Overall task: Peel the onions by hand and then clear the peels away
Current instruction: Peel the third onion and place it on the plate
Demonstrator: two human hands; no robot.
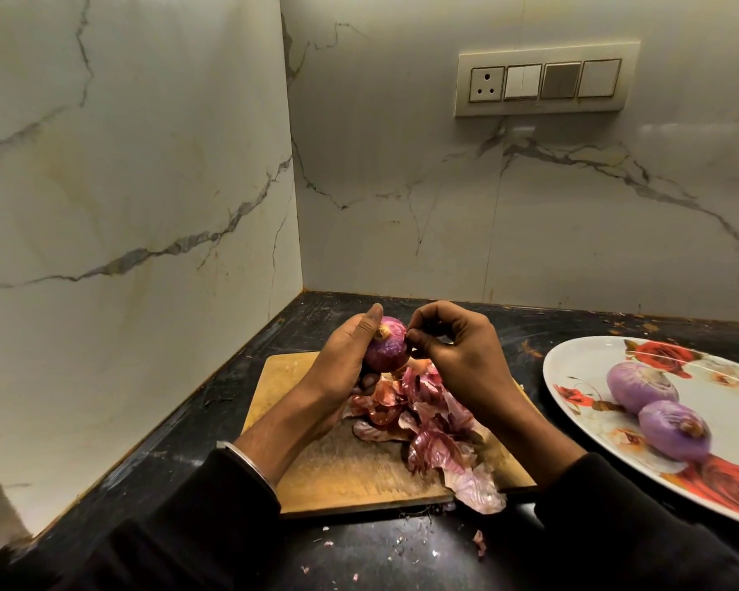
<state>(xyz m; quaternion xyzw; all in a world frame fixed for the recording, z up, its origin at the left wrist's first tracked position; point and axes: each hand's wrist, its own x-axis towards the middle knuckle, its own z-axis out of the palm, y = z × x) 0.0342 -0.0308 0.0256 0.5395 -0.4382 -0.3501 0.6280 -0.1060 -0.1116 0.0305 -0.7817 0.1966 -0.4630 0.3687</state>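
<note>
Onion [387,345] held above chopping board [316,467], left hand [342,360] cupping it, right hand [457,351] pinching skin at its side. Two peeled onions [658,409] on floral plate [594,368]. Peel heap [427,424] on board; clearing probably not begun.

Below our grip, a heap of red papery onion peels [427,424] crowded the square wooden board [338,475]; rightward, the oval flowered plate [581,368] blocked passage; behind, dark counter [508,322] lay open.
</note>
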